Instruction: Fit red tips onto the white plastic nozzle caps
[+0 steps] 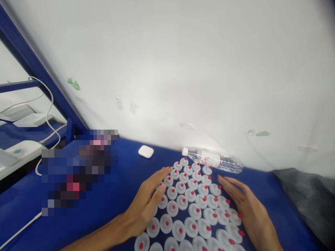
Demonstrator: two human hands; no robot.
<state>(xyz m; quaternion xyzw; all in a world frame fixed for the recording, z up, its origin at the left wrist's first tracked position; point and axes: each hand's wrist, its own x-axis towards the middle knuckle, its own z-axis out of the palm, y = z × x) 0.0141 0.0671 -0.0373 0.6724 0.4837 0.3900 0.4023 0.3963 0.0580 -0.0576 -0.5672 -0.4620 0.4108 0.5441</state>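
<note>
Many small translucent white cups with red tips [192, 195] stand close together in rough rows on the blue tabletop [115, 195]. My left hand [148, 197] lies along the left side of the group, fingers stretched forward, touching or nearly touching the outer cups. On the other side, my right hand [246, 204] is held on edge with its fingers extended, close against the right-hand cups. Neither hand grasps anything. Part of the left edge of the group is hidden by my left hand, and the nearest cups run out of view at the bottom.
A clear plastic bottle [213, 159] lies against the white wall [183, 69] behind the cups. Left of it sits a white earbud case [146, 151]. Dark cloth [309, 198] lies at the right; a blurred-out patch, a white cable [21, 230] and a blue frame [52, 80] are at the left.
</note>
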